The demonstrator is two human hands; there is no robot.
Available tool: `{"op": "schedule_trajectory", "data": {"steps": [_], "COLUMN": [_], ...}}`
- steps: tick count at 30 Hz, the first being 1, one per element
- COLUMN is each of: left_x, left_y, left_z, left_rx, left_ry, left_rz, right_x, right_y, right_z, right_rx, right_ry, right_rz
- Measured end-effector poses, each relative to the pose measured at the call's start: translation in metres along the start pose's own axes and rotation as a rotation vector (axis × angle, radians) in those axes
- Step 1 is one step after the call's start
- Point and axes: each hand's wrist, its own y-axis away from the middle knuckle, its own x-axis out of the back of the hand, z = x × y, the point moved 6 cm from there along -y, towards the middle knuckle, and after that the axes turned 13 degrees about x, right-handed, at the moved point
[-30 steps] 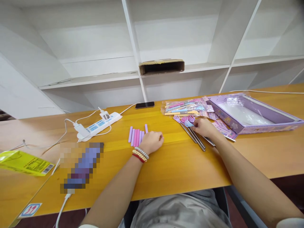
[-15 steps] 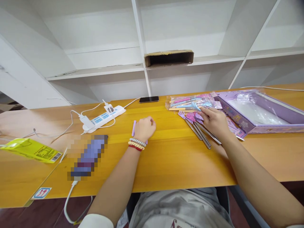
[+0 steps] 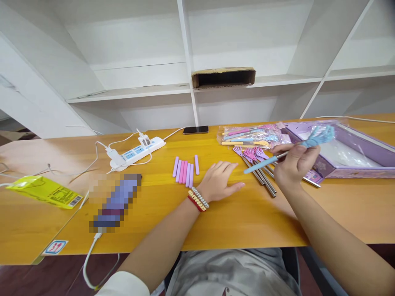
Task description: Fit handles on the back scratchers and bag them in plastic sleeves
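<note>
Right hand [image 3: 293, 166]: grasps the blue claw-headed stick [image 3: 261, 165]
Left hand [image 3: 218, 181]: released, near it
Tubes [image 3: 184, 172]: lie on the worktop [image 3: 247, 224]

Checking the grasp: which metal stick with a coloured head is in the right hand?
The light-blue-headed stick with a blue handle, held in the right hand; the pink and purple claw-headed sticks lie on the wooden table.

Blue claw head [image 3: 321, 136] prob. plastic (blurred), rods [image 3: 269, 188] shiny metal, tabletop [image 3: 234, 228] smooth wood w/ soft gloss.
</note>
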Motion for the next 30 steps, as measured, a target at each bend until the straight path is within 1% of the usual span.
{"op": "schedule_trajectory", "data": {"steps": [3,5,10,11,13,16,18,21,24,26,30], "left_x": [-0.003,-0.006,-0.007,-0.007,-0.007,-0.007,-0.009,-0.010,-0.011,-0.012,-0.012], "left_y": [0.000,-0.002,-0.004,-0.004,-0.005,-0.007,-0.007,-0.007,-0.007,-0.006,-0.005], "left_z": [-0.003,-0.008,-0.017,-0.019,-0.024,-0.033,-0.038,-0.043,-0.040,-0.037,-0.033], "left_rx": [-0.006,0.010,0.066,0.080,0.113,0.162,0.185,0.201,0.179,0.152,0.112], "left_ry": [-0.002,-0.016,-0.079,-0.089,-0.103,-0.116,-0.124,-0.119,-0.098,-0.098,-0.094], "left_rz": [-0.030,-0.045,-0.007,-0.005,-0.002,0.003,-0.001,-0.005,-0.013,-0.038,-0.078], "right_x": [-0.014,-0.022,-0.036,-0.037,-0.037,-0.035,-0.035,-0.039,-0.043,-0.045,-0.048], "right_y": [0.008,0.016,0.033,0.035,0.037,0.036,0.036,0.041,0.050,0.055,0.059], "right_z": [0.010,0.016,0.030,0.032,0.037,0.045,0.048,0.052,0.053,0.052,0.052], "right_rx": [-0.211,-0.315,-0.505,-0.539,-0.593,-0.655,-0.681,-0.708,-0.737,-0.739,-0.725], "right_ry": [-0.159,-0.229,-0.323,-0.339,-0.348,-0.326,-0.330,-0.357,-0.383,-0.412,-0.441], "right_rz": [-0.095,-0.172,-0.388,-0.408,-0.411,-0.420,-0.473,-0.587,-0.690,-0.740,-0.786]}}
